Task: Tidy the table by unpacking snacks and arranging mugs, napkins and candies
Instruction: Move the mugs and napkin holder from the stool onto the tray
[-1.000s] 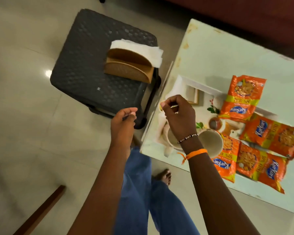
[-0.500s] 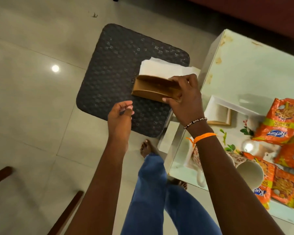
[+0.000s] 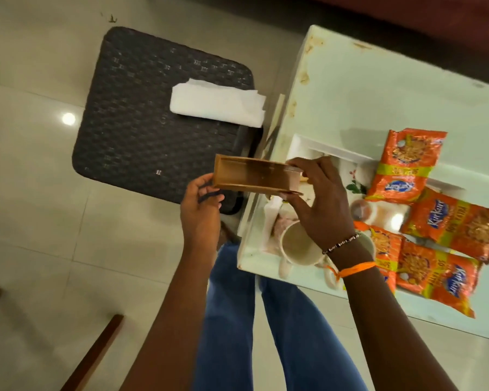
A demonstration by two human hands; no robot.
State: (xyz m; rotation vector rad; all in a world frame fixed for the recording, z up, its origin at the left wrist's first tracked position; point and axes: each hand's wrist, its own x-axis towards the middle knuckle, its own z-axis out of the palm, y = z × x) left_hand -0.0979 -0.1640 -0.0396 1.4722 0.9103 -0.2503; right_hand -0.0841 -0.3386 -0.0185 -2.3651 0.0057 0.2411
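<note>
**Operator:** Both hands are on the napkin holder [image 3: 251, 176]. From my seat, the right hand [image 3: 319, 204] pinches its right end, thumb on the near wall and fingers over the far one. The left hand [image 3: 201, 210] has its fingers curled at the left end, steadying it from below; how firmly it grips I can't tell.

**Observer:** Where is the holder?

**Operator:** In the air, held level over the gap between the dark woven stool [image 3: 153, 114] and the bench [image 3: 378, 88], its right end above the bench's edge. Its slot faces me and is empty.

**Observer:** How will it handle?

**Operator:** I judge it light and stiff: thin brown board, two long walls with a narrow channel between. It shouldn't flex, but the walls are smooth, so I'd keep hold at the ends and not squeeze the middle. Its base looks narrow, so it may tip if set down crooked.

**Observer:** And the napkins?

**Operator:** A white folded stack of napkins [image 3: 218, 104] lies on the stool, well apart from the holder. Soft and loose; I'd take them as one stack from the folded side.

**Observer:** Around that?

**Operator:** On the bench, a white tray [image 3: 302, 143] holds two mugs [image 3: 297, 245] lying beneath my right wrist, with orange snack packets [image 3: 407, 165] just beside them, still sealed as far as I can see.
</note>
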